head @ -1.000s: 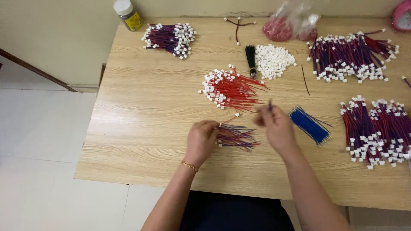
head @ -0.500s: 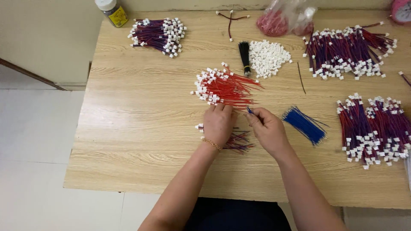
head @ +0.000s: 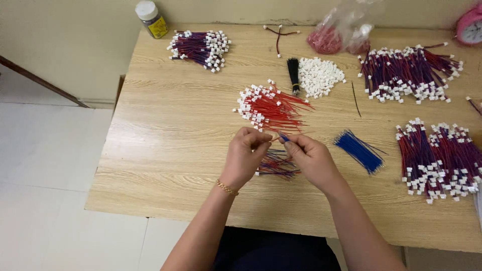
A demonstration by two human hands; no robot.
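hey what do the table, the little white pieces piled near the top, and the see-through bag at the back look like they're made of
Table: looks like wood or wood-look laminate, pale and matt, with grain lines running along it.
White pieces: probably moulded plastic, small blocky and uniformly white.
Bag: thin clear plastic film, crinkled and glinting, with reddish contents showing through.

Pink clock (head: 471, 26) cut off; left-fingers' (head: 256, 143) contents hidden.
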